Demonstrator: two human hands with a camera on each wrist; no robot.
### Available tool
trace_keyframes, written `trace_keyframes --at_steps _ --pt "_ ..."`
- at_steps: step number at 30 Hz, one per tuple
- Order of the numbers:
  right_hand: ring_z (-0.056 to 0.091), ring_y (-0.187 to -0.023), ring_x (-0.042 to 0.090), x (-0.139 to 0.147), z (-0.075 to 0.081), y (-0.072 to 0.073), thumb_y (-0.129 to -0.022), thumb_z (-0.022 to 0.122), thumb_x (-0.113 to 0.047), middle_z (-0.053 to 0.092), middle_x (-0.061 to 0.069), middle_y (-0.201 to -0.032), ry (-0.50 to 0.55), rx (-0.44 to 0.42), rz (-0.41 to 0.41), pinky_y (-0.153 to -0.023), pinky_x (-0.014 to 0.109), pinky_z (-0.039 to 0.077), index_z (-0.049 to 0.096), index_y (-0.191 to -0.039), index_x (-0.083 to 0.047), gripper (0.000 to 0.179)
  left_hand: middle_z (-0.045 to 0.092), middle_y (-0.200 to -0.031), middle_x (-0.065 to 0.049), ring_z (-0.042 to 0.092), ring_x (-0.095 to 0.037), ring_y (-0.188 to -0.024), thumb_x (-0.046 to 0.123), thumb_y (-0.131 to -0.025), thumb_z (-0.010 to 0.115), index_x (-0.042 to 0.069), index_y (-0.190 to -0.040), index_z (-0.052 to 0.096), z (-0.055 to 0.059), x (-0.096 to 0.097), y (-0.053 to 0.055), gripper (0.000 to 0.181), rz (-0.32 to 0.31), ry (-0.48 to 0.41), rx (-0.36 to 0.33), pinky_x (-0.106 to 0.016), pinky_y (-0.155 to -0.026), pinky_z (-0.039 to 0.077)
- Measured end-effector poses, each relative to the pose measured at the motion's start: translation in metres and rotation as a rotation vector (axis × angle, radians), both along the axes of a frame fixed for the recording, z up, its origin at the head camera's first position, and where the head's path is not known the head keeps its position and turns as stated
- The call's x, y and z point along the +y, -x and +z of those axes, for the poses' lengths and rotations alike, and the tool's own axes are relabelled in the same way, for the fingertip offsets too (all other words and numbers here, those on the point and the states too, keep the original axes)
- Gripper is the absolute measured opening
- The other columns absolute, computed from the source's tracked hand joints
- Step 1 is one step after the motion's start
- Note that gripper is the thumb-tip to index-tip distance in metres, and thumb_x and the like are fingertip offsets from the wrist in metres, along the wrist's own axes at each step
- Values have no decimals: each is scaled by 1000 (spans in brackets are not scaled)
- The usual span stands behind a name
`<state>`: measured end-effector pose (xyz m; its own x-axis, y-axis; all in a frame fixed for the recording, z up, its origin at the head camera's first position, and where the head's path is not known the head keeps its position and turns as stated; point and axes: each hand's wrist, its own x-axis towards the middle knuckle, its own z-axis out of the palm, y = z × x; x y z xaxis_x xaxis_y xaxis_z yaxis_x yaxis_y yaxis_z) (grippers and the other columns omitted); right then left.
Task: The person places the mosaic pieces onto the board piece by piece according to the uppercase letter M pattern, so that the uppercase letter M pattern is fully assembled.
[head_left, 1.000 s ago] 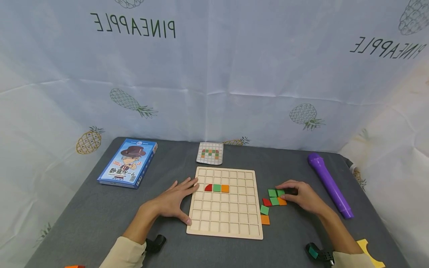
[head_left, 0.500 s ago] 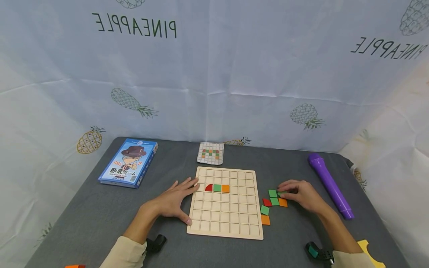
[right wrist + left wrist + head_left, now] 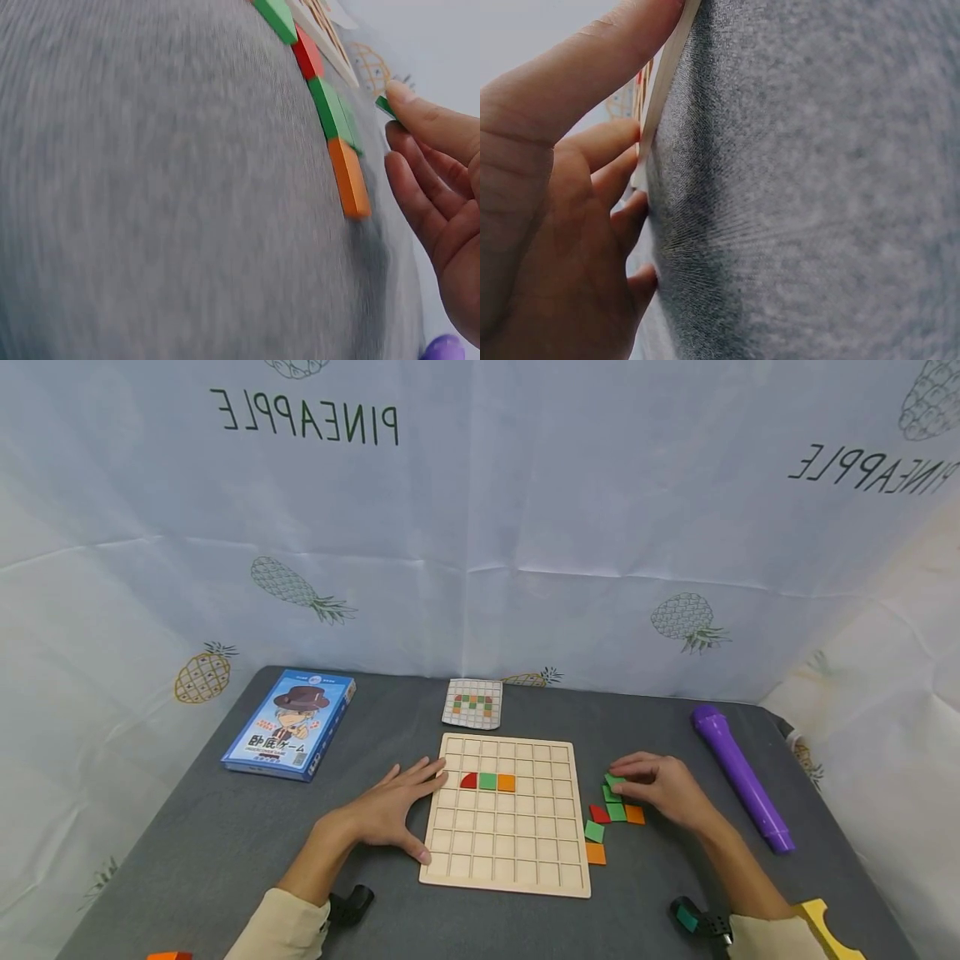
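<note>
My left hand [image 3: 392, 806] rests spread at the left edge of a wooden grid board [image 3: 510, 868], its thumb at the near part of that edge, fingertips farther up. On the board lie a red tile [image 3: 468, 781] with one rounded corner, a green tile [image 3: 487, 782] and an orange tile [image 3: 507, 783] in one row. Right of the board, my right hand [image 3: 667, 789] pinches a green square tile [image 3: 385, 106] between thumb and fingers, above the table. Below it lie loose tiles: green [image 3: 617, 812], orange [image 3: 634, 814] and red [image 3: 599, 814] among them.
A small pattern card [image 3: 472, 703] lies beyond the board. A blue game box [image 3: 288, 724] is at the far left, a purple microphone-shaped object [image 3: 742, 777] at right. A yellow piece [image 3: 825, 927] is partly behind the right sleeve; an orange piece [image 3: 168, 956] shows at the near edge.
My right hand has picked up the green tile from the back right of the loose group and moved slightly left toward the board. The left hand stays in place.
</note>
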<state>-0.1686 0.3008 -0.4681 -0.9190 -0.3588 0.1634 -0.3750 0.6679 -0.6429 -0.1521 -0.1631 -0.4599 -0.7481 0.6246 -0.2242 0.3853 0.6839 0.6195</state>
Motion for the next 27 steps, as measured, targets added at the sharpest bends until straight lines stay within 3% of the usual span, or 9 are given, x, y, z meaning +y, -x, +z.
trace_keyframes --at_steps 6,16,27 --pt "63 -100 -7 -21 1 5 -88 81 -20 75 7 -116 39 -46 9 -79 18 58 82 -107 -14 20 14 -174 -10 10 -40 -161 46 -69 92 9 -162 29 2 0 -1 119 -2 -4 -3 -71 -125 4" --pt "70 -106 21 -55 -2 12 -89 79 -16 74 10 -119 82 -92 89 -78 19 58 81 -112 -11 23 13 -174 -9 9 -40 -161 47 -69 92 9 -162 29 0 0 1 119 0 -6 -8 -70 -126 3" --pt "69 -107 21 -89 -4 15 -87 81 -21 75 7 -118 81 -107 139 -80 22 58 81 -110 -14 24 14 -174 -8 9 -38 -162 48 -68 93 10 -162 30 -2 -1 1 119 5 1 -4 -70 -126 3"
